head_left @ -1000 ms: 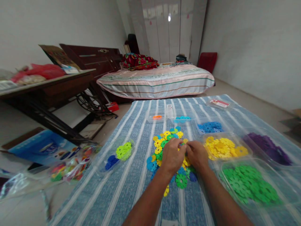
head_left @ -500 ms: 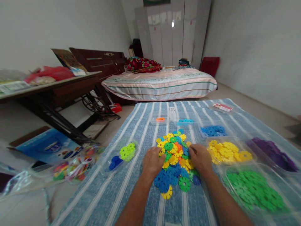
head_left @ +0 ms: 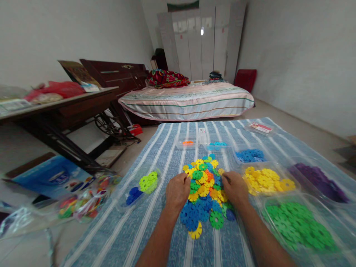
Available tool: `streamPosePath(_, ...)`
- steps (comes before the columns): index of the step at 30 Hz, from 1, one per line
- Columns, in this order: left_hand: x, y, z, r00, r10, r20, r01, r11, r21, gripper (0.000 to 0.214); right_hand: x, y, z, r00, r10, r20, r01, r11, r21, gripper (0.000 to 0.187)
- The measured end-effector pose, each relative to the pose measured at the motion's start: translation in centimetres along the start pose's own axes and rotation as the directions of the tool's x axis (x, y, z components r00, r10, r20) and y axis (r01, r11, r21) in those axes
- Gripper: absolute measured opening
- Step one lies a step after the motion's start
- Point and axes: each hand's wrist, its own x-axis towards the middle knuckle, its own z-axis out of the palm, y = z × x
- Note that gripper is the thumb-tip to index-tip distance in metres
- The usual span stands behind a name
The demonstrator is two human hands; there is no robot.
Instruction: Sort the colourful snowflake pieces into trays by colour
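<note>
A heap of flat plastic snowflake discs (head_left: 205, 185) in yellow, green, blue and orange lies on a blue striped cloth (head_left: 155, 226). My left hand (head_left: 177, 192) rests at the heap's left edge with its fingers curled. At the right edge sits my right hand (head_left: 235, 189), fingers bent down on the discs. I cannot make out anything gripped in either hand.
Clear trays hold sorted discs: yellow (head_left: 265, 179), green (head_left: 297, 222), purple (head_left: 319, 178), blue (head_left: 249, 155), light blue (head_left: 217, 144), orange (head_left: 188, 143), and lime with dark blue (head_left: 143, 185). A bag of mixed discs (head_left: 83, 200) lies left. A table (head_left: 55, 107) and a bed (head_left: 189, 100) stand beyond.
My hands were together over the middle of the heap a second ago. They have parted to its left and right edges, uncovering the discs between them.
</note>
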Motion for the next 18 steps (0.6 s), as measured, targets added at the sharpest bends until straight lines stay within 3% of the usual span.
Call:
streamPosePath(5,0.6,1.9,0.0,0.997,0.070,-0.044,-0.077,0.979,-0.190,0.025,0.2,0.0,0.0,1.000,0.010,0.015,-0.010,1.000,-0.008,0.023)
streamPosePath(11,1.2,8.3,1.7,0.978,0.205,0.041,-0.173,0.903,-0.394,0.019,0.0,0.2,0.3,0.999,0.044,0.009,-0.043,0.998,-0.054,0.022)
streamPosePath(15,2.1,12.8,2.5,0.942,0.318,0.102,-0.184,0.750,-0.636,0.021,-0.2,-0.1,0.2,0.995,0.099,-0.025,-0.101,0.989,-0.104,0.025)
streamPosePath(18,2.7,13.3,1.9,0.933,0.350,0.083,-0.197,0.691,-0.696,0.031,0.0,-0.3,-0.1,0.998,0.062,-0.005,-0.062,0.994,-0.087,0.026)
